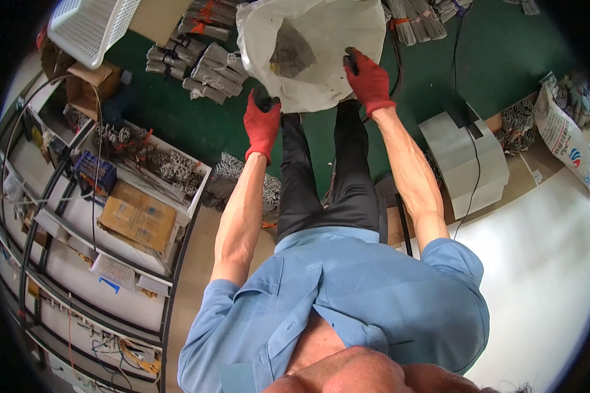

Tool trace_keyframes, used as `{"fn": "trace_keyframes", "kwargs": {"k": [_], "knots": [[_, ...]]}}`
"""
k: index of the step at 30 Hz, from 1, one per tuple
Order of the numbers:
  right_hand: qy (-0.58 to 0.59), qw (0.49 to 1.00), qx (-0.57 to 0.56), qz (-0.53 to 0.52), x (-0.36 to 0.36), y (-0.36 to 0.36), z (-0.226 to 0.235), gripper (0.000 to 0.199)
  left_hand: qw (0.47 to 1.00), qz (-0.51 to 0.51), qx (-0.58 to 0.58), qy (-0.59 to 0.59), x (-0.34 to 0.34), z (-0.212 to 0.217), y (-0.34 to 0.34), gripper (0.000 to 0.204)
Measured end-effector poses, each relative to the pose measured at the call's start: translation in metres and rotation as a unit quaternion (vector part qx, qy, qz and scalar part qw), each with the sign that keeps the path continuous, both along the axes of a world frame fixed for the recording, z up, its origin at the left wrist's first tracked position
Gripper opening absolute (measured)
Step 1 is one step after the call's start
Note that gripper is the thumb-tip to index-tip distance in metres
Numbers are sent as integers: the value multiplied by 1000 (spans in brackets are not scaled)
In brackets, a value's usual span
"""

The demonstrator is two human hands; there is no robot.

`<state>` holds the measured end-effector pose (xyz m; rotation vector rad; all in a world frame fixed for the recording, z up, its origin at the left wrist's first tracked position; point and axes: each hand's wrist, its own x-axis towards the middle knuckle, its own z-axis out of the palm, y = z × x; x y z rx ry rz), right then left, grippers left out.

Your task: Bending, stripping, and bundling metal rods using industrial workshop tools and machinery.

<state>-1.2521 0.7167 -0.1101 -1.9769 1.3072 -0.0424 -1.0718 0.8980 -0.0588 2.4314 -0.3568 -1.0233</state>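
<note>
Both my hands wear red gloves with black fingertips. A large white sack (pixel 341 26) stands with its mouth wide in front of my legs, and a dark grey patch (pixel 292 49) shows inside it. My left hand (pixel 262 124) is closed on the sack's near left rim. Over at the right rim, my right hand (pixel 372 82) is closed with its fingertips pinching the sack's edge. The bottom of the sack is only partly visible.
Tied bundles of grey strips (pixel 216 72) lie left of the sack on the green floor (pixel 295 154); more bundles (pixel 416 23) lie right. A white plastic basket (pixel 92 29) is upper left. Metal shelving (pixel 167 308) with a cardboard box (pixel 137 216) flanks me; a grey casing (pixel 462 164) stands right.
</note>
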Motion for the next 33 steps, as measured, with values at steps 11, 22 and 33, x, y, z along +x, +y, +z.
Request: {"fn": "trace_keyframes", "kwargs": {"k": [11,22,33], "knots": [[100,993,62,30,-57,1,65,36,974,189,-81,95,-33,36,140,50],[154,939,60,301,13,56,102,35,867,454,-56,197,-73,68,339,39],[201,931,121,280,110,205,95,64,959,267,-93,31,136,79,477,45]]}}
